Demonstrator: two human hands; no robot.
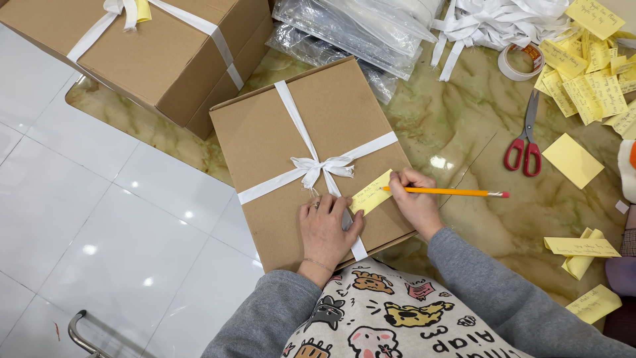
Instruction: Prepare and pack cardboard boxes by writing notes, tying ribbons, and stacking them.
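A brown cardboard box (278, 139) lies on the marble tabletop (464, 139), tied with a crossed white ribbon and a bow (317, 167). A yellow paper slip (371, 194) rests on the box lid just right of the bow. My left hand (326, 229) lies flat on the lid and ribbon, fingers touching the slip's left end. My right hand (413, 199) grips an orange pencil (457, 192) whose tip meets the slip.
A second ribboned box (159, 53) sits at the back left. Clear plastic bags (358, 26) and loose white ribbon (490, 23) lie behind. Red-handled scissors (525, 142), a tape roll (520, 61) and several yellow slips (589, 86) crowd the right side. White floor tiles (79, 219) lie left.
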